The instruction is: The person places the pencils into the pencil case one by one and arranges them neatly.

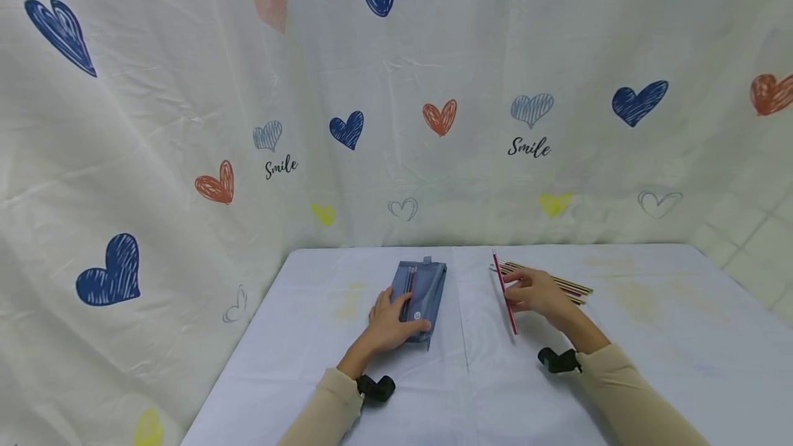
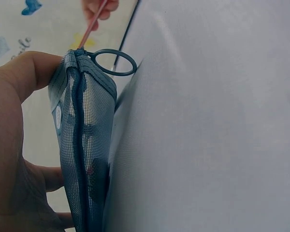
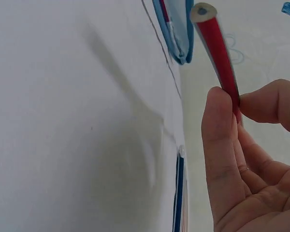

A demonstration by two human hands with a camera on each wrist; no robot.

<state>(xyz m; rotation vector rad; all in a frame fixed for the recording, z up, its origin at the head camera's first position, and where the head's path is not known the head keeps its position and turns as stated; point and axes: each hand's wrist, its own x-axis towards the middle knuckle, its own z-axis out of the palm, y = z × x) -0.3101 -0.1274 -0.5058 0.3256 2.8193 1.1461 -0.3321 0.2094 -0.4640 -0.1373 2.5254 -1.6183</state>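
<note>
A blue mesh pencil case (image 1: 432,288) lies on the table, with a few pencils (image 1: 411,281) showing along its middle. My left hand (image 1: 389,322) rests over it, fingers spread on the left side and thumb near its close end. In the left wrist view the zip (image 2: 77,121) and a ring pull (image 2: 117,62) appear beside the thumb. My right hand (image 1: 534,291) pinches a red pencil (image 3: 225,63) between thumb and fingertips, tilted above the table, to the right of the case. Its flat, unsharpened end faces the right wrist camera.
Several more pencils (image 1: 573,285) lie in a loose bunch behind and right of my right hand. A white cloth (image 1: 495,391) covers the table. A curtain printed with hearts (image 1: 471,40) hangs behind the far edge.
</note>
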